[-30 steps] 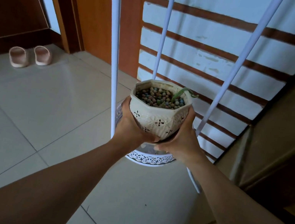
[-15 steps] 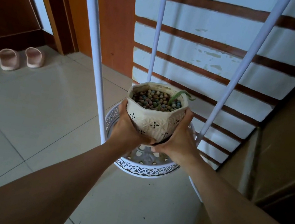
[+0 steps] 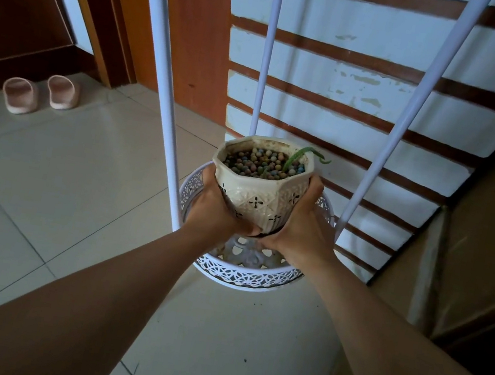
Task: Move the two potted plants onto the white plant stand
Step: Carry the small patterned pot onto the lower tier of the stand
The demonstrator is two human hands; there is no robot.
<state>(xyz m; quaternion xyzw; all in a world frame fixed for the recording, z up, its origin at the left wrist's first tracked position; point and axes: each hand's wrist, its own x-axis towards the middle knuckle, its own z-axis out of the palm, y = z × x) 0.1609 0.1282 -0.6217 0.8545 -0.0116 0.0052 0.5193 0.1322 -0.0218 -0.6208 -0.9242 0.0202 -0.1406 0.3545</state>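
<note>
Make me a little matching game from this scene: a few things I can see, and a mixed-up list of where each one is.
Things:
1. cream pot
2. pink slippers
3. lacy white tray
4. coloured pebbles

Places:
A. on the floor tiles by the wooden door
B. filling the top of the pot
C. gripped between the left hand and the right hand
D. just below the pot, between the stand's white poles

Pairs: 1-C, 2-A, 3-D, 4-B
</note>
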